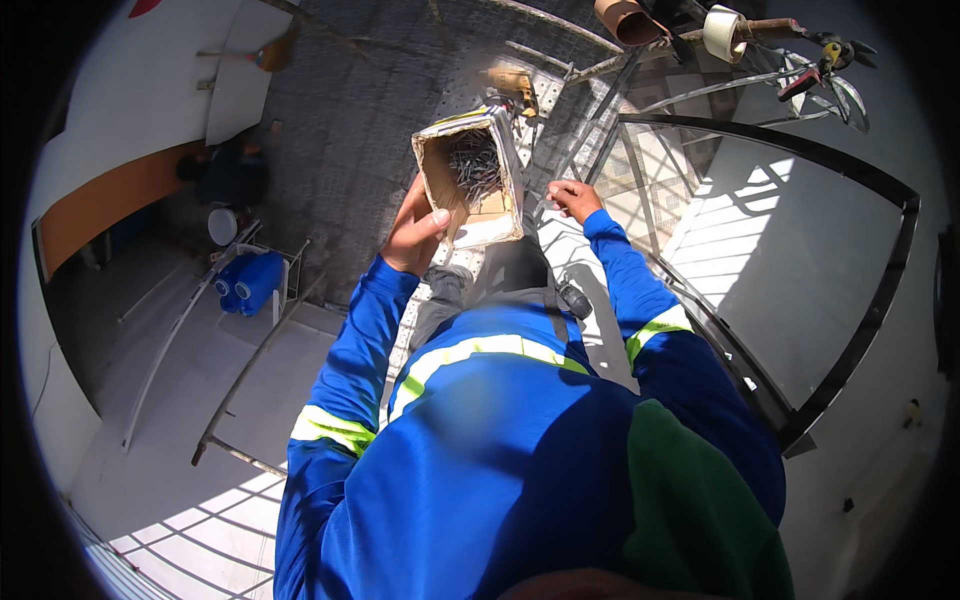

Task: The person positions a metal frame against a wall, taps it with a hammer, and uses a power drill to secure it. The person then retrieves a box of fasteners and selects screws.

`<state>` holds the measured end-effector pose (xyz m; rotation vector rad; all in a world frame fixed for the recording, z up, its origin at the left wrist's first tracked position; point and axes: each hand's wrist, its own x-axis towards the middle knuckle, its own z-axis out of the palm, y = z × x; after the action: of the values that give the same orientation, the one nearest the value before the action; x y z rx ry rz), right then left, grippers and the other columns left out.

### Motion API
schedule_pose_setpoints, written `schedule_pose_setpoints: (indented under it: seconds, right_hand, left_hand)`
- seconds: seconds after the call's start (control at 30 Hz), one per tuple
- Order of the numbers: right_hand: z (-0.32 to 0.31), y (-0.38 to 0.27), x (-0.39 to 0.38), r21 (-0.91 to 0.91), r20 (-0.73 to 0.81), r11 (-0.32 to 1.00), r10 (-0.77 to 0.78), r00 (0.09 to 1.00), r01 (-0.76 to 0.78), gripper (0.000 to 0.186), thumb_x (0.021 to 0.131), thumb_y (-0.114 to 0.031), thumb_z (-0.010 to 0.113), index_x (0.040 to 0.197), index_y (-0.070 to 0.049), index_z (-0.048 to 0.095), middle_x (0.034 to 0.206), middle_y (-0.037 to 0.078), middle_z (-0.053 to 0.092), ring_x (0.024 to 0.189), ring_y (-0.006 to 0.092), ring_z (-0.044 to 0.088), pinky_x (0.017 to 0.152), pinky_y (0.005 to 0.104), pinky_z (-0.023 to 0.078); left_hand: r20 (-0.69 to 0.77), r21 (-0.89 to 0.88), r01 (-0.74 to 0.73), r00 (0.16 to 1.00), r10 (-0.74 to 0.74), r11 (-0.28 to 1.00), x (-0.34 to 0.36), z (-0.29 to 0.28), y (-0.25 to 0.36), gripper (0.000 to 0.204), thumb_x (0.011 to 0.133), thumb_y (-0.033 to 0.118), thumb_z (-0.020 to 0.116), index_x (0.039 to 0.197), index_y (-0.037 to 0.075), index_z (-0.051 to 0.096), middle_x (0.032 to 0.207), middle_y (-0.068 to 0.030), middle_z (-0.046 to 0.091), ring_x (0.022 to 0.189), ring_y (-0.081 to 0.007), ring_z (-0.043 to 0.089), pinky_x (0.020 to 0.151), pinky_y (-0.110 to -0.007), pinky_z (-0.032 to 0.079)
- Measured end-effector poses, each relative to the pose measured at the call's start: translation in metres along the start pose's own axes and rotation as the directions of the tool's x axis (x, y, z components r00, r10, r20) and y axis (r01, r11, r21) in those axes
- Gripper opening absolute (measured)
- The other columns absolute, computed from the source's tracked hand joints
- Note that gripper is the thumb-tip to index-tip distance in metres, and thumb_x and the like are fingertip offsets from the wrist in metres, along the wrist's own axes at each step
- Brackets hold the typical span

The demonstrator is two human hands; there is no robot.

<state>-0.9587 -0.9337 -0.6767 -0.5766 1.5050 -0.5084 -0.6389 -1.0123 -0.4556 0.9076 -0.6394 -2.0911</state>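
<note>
My left hand [410, 236] grips an open cardboard box [488, 232] from its left side, thumb over the near edge. The box is tilted so that its inside shows. A heap of thin grey metal fasteners, nails or screws, [476, 165] lies in it; their exact kind is too small to tell. Just right of the box, apart from it, my right hand [574, 200] is closed with thumb and fingers together. Whatever may be between those fingertips is too small to make out.
Beyond the box lies a yellow power tool [527, 95]. A large black frame [908, 210] stands on the right, below metal bars holding a roll of tape [722, 36] and red-handled pliers [800, 84]. Blue jugs [252, 280] stand left, near long metal bars [165, 345].
</note>
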Motion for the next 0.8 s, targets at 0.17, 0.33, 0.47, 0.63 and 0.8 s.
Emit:
schedule_pose_setpoints:
  seconds: [0.17,0.33,0.47,0.63,0.8]
  right_hand:
    - [0.026,0.017,-0.039,0.028,0.057,1.000,0.006,0.998,-0.008,0.034,0.095,-0.029,0.067,0.118,-0.003,0.067,0.096,0.004,0.071,0.072,0.0079,0.060,0.058,0.0220,0.048]
    - [0.033,-0.072,-0.077,0.156,-0.278,0.968,-0.146,0.949,0.195,0.019,0.095,-0.016,0.063,0.109,-0.004,0.070,0.089,0.004,0.071,0.068,0.0068,0.059,0.060,0.0208,0.047]
    - [0.055,-0.191,-0.139,-0.180,-0.258,0.728,-0.684,0.683,0.662,0.016,0.097,-0.009,0.063,0.109,-0.001,0.068,0.085,0.005,0.070,0.077,0.0076,0.064,0.067,0.0213,0.050]
    - [0.116,-0.281,-0.147,-0.706,0.525,-0.211,-0.797,0.300,0.676,0.012,0.082,-0.009,0.066,0.091,-0.006,0.073,0.090,0.008,0.069,0.088,0.0226,0.066,0.077,0.0336,0.051]
    - [0.142,-0.286,-0.112,-0.690,0.724,-0.532,-0.521,0.453,0.491,0.016,0.083,-0.018,0.062,0.078,-0.011,0.074,0.084,0.006,0.071,0.087,0.0209,0.064,0.080,0.0343,0.047]
  left_hand:
    - [-0.049,0.072,-0.035,0.998,0.038,0.997,0.004,0.005,0.014,0.082,0.079,0.024,0.073,0.148,0.000,0.034,0.136,-0.0135,0.052,0.119,-0.0206,0.055,0.099,-0.033,0.045]
    - [-0.140,0.046,-0.019,0.990,0.025,0.999,0.009,-0.003,0.013,0.072,0.087,0.017,0.068,0.148,0.002,0.034,0.127,-0.0057,0.053,0.101,-0.0087,0.056,0.077,-0.019,0.045]
    - [-0.214,0.117,0.022,0.977,0.003,0.993,0.002,-0.006,0.015,0.070,0.087,0.016,0.069,0.148,0.004,0.035,0.125,-0.0036,0.053,0.102,-0.0089,0.056,0.074,-0.019,0.045]
    - [-0.276,0.178,0.046,0.961,0.005,0.983,0.001,0.001,0.013,0.072,0.085,0.014,0.073,0.147,0.004,0.037,0.119,-0.0042,0.056,0.096,-0.0105,0.059,0.072,-0.022,0.045]
    - [-0.302,0.242,0.058,0.953,0.018,0.968,0.000,0.003,0.011,0.076,0.082,0.014,0.076,0.146,0.003,0.037,0.119,-0.0056,0.058,0.091,-0.0098,0.058,0.069,-0.022,0.044]
